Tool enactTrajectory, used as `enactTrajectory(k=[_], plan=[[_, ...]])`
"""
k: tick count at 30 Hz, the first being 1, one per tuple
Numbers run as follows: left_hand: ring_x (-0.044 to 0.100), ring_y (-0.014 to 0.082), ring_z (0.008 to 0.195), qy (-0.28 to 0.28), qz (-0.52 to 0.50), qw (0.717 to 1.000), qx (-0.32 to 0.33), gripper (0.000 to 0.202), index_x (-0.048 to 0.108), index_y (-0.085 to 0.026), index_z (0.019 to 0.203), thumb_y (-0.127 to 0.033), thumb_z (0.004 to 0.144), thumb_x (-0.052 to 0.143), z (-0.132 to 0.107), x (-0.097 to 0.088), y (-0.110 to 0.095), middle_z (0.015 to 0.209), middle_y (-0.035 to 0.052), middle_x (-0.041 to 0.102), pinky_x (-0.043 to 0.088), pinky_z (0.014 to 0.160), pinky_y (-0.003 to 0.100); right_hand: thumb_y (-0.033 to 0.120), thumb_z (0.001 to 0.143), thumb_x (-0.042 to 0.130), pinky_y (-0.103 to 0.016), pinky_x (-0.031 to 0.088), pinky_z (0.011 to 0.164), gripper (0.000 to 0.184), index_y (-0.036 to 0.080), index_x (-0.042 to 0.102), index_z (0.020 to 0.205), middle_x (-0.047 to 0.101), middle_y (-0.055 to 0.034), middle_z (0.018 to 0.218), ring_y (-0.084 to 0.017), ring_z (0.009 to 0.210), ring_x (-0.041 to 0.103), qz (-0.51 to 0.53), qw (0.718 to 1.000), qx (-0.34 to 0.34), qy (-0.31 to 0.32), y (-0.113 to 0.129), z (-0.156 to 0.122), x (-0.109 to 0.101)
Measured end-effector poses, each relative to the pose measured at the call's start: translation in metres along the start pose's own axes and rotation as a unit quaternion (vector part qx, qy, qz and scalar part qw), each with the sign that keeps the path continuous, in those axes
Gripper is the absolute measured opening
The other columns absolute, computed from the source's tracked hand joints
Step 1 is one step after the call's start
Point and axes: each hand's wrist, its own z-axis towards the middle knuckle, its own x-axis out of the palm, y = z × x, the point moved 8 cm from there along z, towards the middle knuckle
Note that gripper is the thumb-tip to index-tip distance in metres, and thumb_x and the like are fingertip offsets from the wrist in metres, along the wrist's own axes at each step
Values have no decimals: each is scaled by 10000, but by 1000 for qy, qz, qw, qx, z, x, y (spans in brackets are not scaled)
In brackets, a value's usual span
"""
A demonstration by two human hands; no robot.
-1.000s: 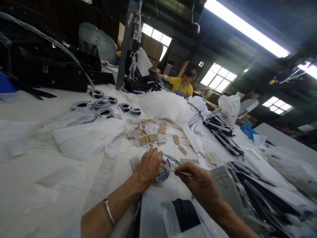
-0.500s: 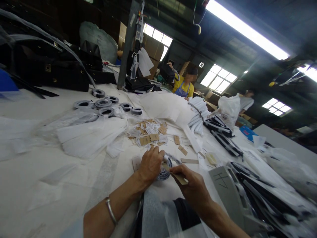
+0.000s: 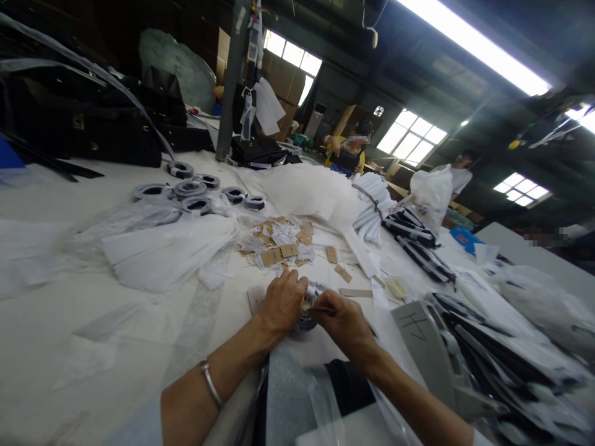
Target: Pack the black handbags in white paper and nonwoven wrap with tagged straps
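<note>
Two grips closed: left hand on grey tape coil, right hand pinching thin tan card strip; a slack pinch risks the strip slipping.

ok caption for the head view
Left hand and right hand meet over a grey tape roll near brown paper tags

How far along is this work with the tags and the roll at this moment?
Done: no finished pile can be told apart. In hand: the left hand grips a grey roll on the table, and the right hand pinches what looks like a thin tag against it. Left: a heap of brown tags, a few loose tags beside it and more grey rolls farther back lie untouched.
</note>
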Motion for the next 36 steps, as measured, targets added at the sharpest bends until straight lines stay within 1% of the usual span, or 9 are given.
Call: enactTrajectory(k=[4, 8, 12, 14, 18, 23, 26, 30, 36], plan=[[573, 262, 1029, 32, 10, 999, 6, 190, 601, -157, 1048, -152, 921, 461, 1, 8, -5, 1045, 102, 614, 490, 858, 386, 197, 727, 698, -225, 427, 543, 48, 191, 658, 700, 643, 25, 618, -133, 573, 571, 65, 994, 79, 34, -13, 2, 10], [586, 269, 1024, 48, 17, 999, 1, 186, 609, -136, 1025, -129, 917, 458, 2, 9, -9, 1040, 117, 626, 490, 854, 393, 224, 698, 722, -242, 472, 591, 80, 193, 689, 765, 670, 17, 684, -140, 615, 595, 162, 982, 96, 34, -13, -1, 14], [588, 267, 1031, 57, 17, 998, -1, 153, 615, -146, 997, -165, 916, 487, 3, 10, -9, 1040, 115, 633, 492, 851, 381, 255, 679, 763, -251, 497, 620, 125, 192, 698, 765, 677, 14, 694, -141, 633, 609, 280, 951, 123, 39, -6, -3, 17], [591, 267, 1027, 58, 17, 998, -3, 163, 615, -145, 996, -173, 925, 471, 3, 10, -8, 1034, 119, 634, 494, 844, 381, 278, 672, 786, -257, 506, 652, 154, 189, 705, 768, 696, 3, 720, -148, 663, 625, 308, 942, 127, 42, -3, -4, 18], [590, 268, 1025, 55, 18, 998, -3, 179, 611, -145, 1012, -174, 932, 453, 3, 11, -6, 1046, 117, 630, 494, 843, 384, 324, 687, 788, -273, 514, 690, 201, 190, 723, 823, 718, -17, 772, -167, 712, 647, 301, 944, 125, 46, -1, -7, 15], [583, 261, 1023, 56, 19, 998, 0, 167, 606, -150, 1016, -167, 919, 472, 3, 12, -5, 1040, 109, 627, 492, 842, 377, 330, 752, 733, -281, 515, 729, 173, 196, 732, 862, 713, -31, 838, -180, 776, 645, 235, 968, 74, 45, 8, -9, 8], [582, 257, 1013, 57, 17, 998, 3, 145, 603, -156, 1011, -192, 908, 508, 3, 13, -4, 1041, 109, 626, 493, 835, 371, 324, 736, 748, -273, 524, 699, 210, 205, 732, 908, 698, -18, 829, -167, 735, 635, 223, 972, 56, 42, 11, -9, 7], [577, 254, 1012, 56, 16, 998, 4, 143, 599, -158, 1012, -189, 916, 497, 2, 13, -3, 1046, 112, 621, 489, 841, 370, 301, 698, 779, -265, 533, 654, 261, 216, 728, 940, 683, 7, 777, -150, 664, 625, 238, 968, 65, 37, 7, -11, 9], [569, 252, 1014, 64, 15, 998, 5, 171, 589, -165, 1038, -171, 933, 453, 1, 13, -3, 1055, 111, 616, 481, 845, 376, 292, 668, 808, -262, 520, 616, 215, 214, 758, 862, 692, 7, 717, -147, 616, 608, 217, 974, 58, 16, 3, -7, 11]])
